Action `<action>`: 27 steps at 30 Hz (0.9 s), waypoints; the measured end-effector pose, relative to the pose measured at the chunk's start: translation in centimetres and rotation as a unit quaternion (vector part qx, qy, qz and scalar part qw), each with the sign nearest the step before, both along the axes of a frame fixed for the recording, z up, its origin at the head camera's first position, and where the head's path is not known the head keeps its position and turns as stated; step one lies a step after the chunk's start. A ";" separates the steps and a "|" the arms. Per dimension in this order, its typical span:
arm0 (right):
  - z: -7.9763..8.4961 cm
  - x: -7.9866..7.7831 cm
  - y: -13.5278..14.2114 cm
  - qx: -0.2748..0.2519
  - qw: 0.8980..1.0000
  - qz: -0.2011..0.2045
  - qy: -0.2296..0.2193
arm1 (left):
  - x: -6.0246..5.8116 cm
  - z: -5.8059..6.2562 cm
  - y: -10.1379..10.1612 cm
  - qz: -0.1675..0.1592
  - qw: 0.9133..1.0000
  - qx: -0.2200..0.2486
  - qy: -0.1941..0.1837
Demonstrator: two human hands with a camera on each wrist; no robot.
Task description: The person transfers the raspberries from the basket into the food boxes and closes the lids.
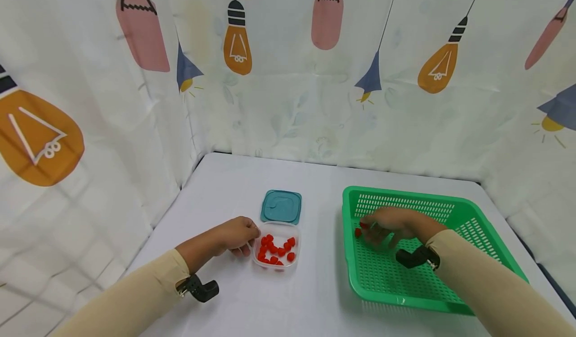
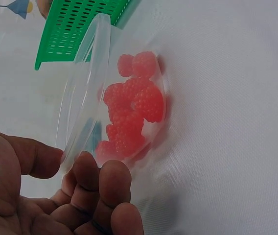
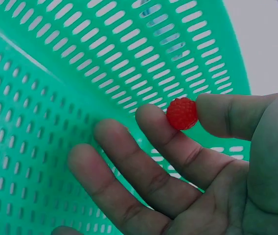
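Observation:
My left hand (image 1: 238,234) pinches the left rim of a clear plastic container (image 2: 82,93) between thumb and fingers. Several red raspberries (image 2: 127,117) lie on the container's bottom. Over at the right, my right hand (image 1: 389,224) is inside a green perforated basket (image 1: 405,299). Thumb and index finger there pinch a single raspberry (image 3: 182,113), while the other fingers spread apart beside the basket wall. Just below that hand's fingertips, another raspberry (image 1: 357,232) shows in the basket in the head view.
A teal square lid (image 1: 281,207) lies flat behind the clear container. White cloth covers the table (image 1: 315,287). A printed curtain (image 1: 288,102) hangs along the back and sides. The basket's raised walls surround my right hand.

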State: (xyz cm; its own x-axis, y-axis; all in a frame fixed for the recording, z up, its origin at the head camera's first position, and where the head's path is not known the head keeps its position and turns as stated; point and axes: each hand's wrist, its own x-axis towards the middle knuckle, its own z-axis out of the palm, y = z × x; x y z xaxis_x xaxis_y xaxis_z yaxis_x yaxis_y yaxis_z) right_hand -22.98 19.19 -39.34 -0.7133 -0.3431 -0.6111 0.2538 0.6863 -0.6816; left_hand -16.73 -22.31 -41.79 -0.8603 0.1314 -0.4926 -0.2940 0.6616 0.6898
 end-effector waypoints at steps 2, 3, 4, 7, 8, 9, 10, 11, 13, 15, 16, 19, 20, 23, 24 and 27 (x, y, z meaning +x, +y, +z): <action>0.4 -0.1 -0.2 -0.001 1.000 0.005 0.004 | 0.0 0.0 0.0 -0.001 1.000 0.000 0.002; 0.6 -0.2 -0.2 -0.002 1.000 0.008 0.006 | 0.0 0.0 0.0 -0.001 1.000 -0.001 0.002; 0.8 -0.2 -0.3 -0.002 1.000 0.007 0.006 | 0.0 0.0 0.0 0.000 1.000 -0.001 0.003; 1.6 -0.4 -0.5 -0.009 1.000 0.009 0.006 | 0.0 0.0 0.0 -0.001 1.000 -0.003 0.003; 2.0 -0.4 -0.6 -0.011 1.000 0.008 0.006 | 0.0 0.0 0.0 -0.001 1.000 -0.003 0.003; 2.3 -0.4 -0.8 -0.013 1.000 0.008 0.007 | 0.0 0.0 0.1 -0.001 1.000 -0.003 0.003; 2.7 -0.4 -0.9 -0.016 1.000 0.006 0.006 | 0.0 0.0 0.1 0.000 1.000 -0.003 0.003; 3.0 -0.4 -1.0 -0.019 1.000 0.010 0.006 | 0.0 0.0 0.1 0.000 1.000 -0.003 0.002; 3.7 -0.5 -1.1 -0.024 1.000 0.014 0.008 | 0.0 0.1 0.1 0.000 1.000 -0.003 0.002; 4.3 -0.7 -1.3 -0.029 0.999 0.017 0.007 | 0.0 0.1 0.0 0.001 1.000 -0.004 0.001; 4.6 -0.7 -1.4 -0.032 0.999 0.016 0.006 | 0.0 0.1 0.0 0.001 1.000 -0.004 0.000; 5.3 -0.8 -1.8 -0.039 0.999 0.023 0.009 | 0.0 0.1 0.0 0.003 1.000 -0.004 -0.003; 5.5 -0.8 -1.9 -0.042 0.999 0.024 0.009 | 0.0 0.1 -0.1 0.004 1.000 -0.005 -0.005; 6.0 -0.8 -2.4 -0.048 0.998 0.029 0.010 | -0.1 0.0 -0.1 0.006 1.000 -0.003 -0.007; 6.2 -0.8 -2.6 -0.049 0.998 0.030 0.009 | -0.1 0.0 -0.1 0.005 1.000 -0.004 -0.006; 6.5 -0.9 -3.0 -0.055 0.998 0.031 0.010 | -0.1 0.0 0.0 0.004 1.000 -0.003 -0.005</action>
State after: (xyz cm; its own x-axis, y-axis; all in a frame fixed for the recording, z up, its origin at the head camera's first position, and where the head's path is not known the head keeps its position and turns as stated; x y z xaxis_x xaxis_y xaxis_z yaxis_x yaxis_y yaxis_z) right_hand -23.83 16.15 -32.82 -0.7003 -0.4503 -0.5539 0.1999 0.6213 -0.7577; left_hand -16.86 -22.35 -41.80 -0.8558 0.1219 -0.5027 -0.3069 0.6627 0.6831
